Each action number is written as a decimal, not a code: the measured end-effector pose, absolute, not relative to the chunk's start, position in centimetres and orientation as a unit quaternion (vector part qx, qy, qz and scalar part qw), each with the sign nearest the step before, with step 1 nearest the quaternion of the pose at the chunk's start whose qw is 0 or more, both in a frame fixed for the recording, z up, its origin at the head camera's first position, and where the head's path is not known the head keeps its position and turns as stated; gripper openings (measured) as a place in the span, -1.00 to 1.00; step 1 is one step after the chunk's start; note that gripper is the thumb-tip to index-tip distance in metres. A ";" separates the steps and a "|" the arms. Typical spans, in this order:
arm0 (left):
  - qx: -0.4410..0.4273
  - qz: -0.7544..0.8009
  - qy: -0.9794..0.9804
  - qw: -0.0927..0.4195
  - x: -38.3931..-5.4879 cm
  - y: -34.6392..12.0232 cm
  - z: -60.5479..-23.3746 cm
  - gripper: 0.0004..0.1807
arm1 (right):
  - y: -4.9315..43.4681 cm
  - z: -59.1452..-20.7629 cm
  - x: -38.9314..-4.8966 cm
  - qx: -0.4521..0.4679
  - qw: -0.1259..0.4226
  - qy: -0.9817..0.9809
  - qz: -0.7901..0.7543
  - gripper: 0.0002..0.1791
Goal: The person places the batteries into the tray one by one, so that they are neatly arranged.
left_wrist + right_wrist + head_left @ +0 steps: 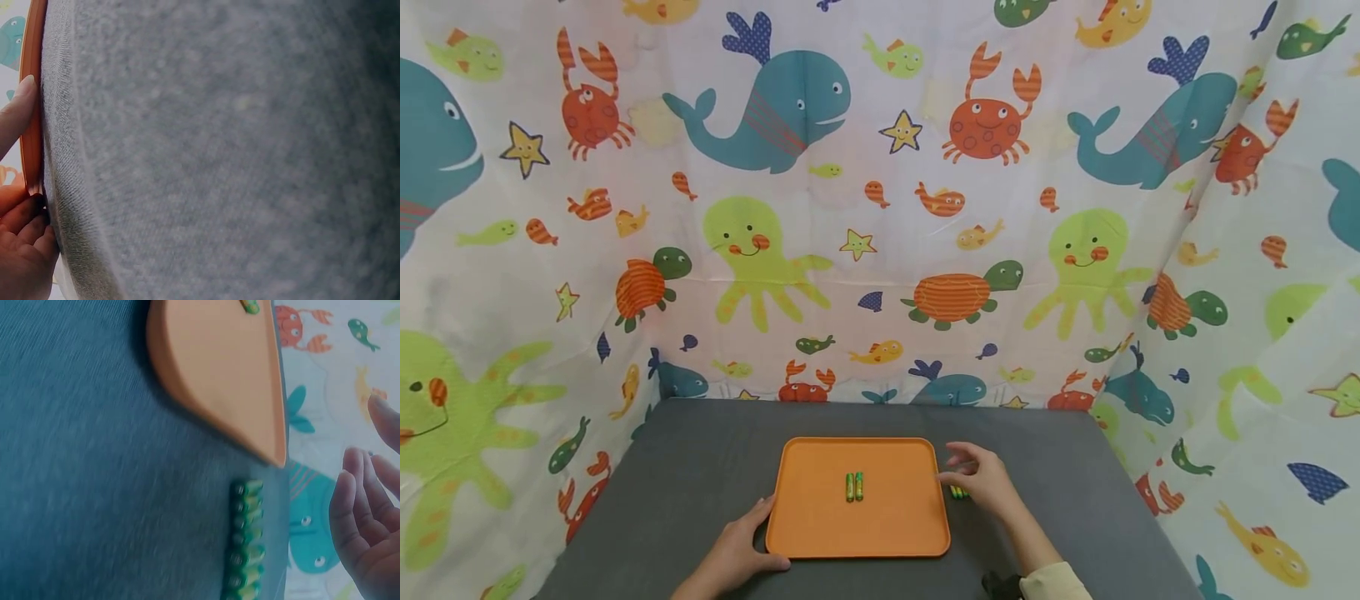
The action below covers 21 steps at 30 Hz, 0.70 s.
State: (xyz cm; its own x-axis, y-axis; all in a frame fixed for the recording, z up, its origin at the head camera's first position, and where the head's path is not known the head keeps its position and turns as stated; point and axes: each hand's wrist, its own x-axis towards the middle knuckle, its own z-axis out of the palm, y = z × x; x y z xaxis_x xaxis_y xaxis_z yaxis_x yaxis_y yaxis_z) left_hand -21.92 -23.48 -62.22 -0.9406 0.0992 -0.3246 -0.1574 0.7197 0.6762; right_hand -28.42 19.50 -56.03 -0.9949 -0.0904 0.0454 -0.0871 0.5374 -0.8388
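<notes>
Left hand (735,547) grips orange tray (808,500); empty right hand (983,479), fingers parted, could brush the row of green-yellow batteries (249,537), rolling them apart.

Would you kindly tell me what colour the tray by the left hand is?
The tray is plain orange, best seen in the head view.

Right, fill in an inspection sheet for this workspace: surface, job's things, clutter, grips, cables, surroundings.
Surface: dark grey tabletop.
Job's things: orange tray; two green batteries lying side by side on it; battery row on the tabletop, off the tray's right side, at least seven visible.
Clutter: nothing seen.
Grips: left grip holds the tray's near left corner; right grip is near the battery row, holding nothing.
Cables: nothing seen.
Surroundings: white cloth printed with sea animals, behind and at both sides.
</notes>
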 end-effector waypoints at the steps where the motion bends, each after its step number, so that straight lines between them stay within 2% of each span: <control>1: -0.016 0.375 0.911 0.172 -21.9 -23.6 -62.3 0.32 | 19.8 -56.1 -28.4 -0.046 0.001 0.877 -0.479 -0.43; 10: -0.006 0.375 0.912 0.166 -21.9 -24.1 -62.7 0.32 | 22.7 -56.7 -28.2 -0.008 0.002 0.890 -0.456 -0.43; 21: 0.008 0.371 0.915 0.158 -21.7 -24.4 -63.0 0.32 | 26.7 -58.8 -28.2 0.003 0.023 0.923 -0.383 -0.21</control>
